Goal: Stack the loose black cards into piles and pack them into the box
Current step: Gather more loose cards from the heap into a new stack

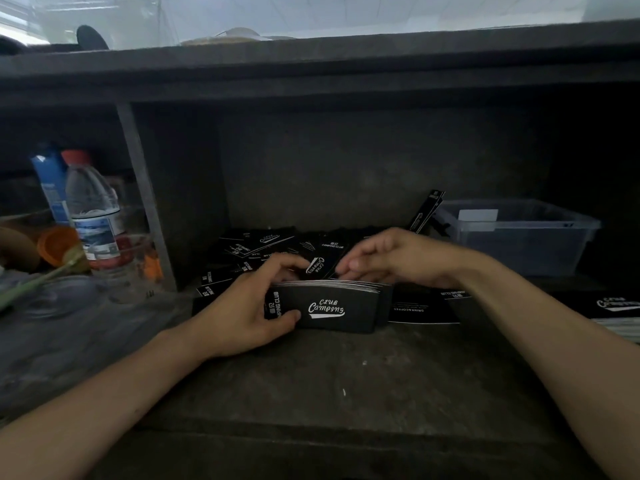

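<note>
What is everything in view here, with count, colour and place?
card stack: one, black, on edge in the left hand
single card: one, black, between the hands, just behind the stack
loose cards: many, black, heaped behind the hands
flat cards: a few, black, right of the stack
leaning card: one, black, against the box's left end
plastic box: one, clear, back right
water bottle: one, clear with red cap, left
carton: one, blue, behind the bottle
worktop: one, dark grey, under it all
left hand: one, grips the card stack
right hand: one, pinches the single card
</note>
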`<action>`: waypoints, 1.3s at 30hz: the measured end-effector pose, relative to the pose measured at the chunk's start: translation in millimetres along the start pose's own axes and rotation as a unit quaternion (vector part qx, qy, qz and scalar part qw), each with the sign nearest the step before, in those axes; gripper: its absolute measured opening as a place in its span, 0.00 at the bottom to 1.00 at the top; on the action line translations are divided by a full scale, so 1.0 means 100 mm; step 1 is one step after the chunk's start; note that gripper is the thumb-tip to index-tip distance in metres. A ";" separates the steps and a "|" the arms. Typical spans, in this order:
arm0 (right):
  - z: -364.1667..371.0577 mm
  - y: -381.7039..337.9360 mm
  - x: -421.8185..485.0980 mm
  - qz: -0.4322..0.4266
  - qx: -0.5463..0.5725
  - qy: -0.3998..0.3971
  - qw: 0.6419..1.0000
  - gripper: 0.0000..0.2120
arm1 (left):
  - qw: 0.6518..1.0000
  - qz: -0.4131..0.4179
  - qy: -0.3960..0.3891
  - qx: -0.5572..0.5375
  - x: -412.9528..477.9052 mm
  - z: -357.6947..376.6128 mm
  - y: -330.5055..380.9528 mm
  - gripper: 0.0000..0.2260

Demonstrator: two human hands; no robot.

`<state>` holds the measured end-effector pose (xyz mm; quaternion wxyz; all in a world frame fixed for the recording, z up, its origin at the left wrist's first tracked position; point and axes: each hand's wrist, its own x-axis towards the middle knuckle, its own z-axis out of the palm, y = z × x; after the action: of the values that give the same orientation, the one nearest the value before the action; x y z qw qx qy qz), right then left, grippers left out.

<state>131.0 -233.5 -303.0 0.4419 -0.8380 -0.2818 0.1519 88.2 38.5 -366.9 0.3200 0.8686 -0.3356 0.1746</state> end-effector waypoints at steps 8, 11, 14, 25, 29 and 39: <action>-0.23 0.06 -0.20 0.145 -0.327 -0.026 0.933 0.24 | 0.998 0.024 0.014 0.048 0.00 -0.02 0.04 0.16; -0.20 0.05 -0.19 0.142 -0.320 -0.012 0.936 0.21 | 0.998 0.030 0.017 0.058 -0.01 -0.02 0.04 0.15; -0.23 0.05 -0.20 0.128 -0.332 0.018 0.934 0.11 | 0.997 0.031 0.017 0.062 -0.01 -0.02 0.04 0.15; 0.06 -0.02 -0.06 -0.048 -0.097 0.029 0.994 0.10 | 1.000 -0.008 0.013 0.002 0.00 0.01 0.02 0.31; -0.10 0.02 0.04 -0.035 0.024 0.194 0.980 0.10 | 1.000 0.007 0.006 0.015 0.00 0.00 0.00 0.26; -0.29 0.28 0.00 0.149 -0.387 0.194 0.889 0.20 | 0.998 0.022 0.024 0.050 0.02 0.00 0.00 0.15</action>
<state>154.8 -265.1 -310.3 0.1007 -0.9875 -0.0988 -0.0706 89.2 37.2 -366.3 0.2804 0.8714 -0.3377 0.2191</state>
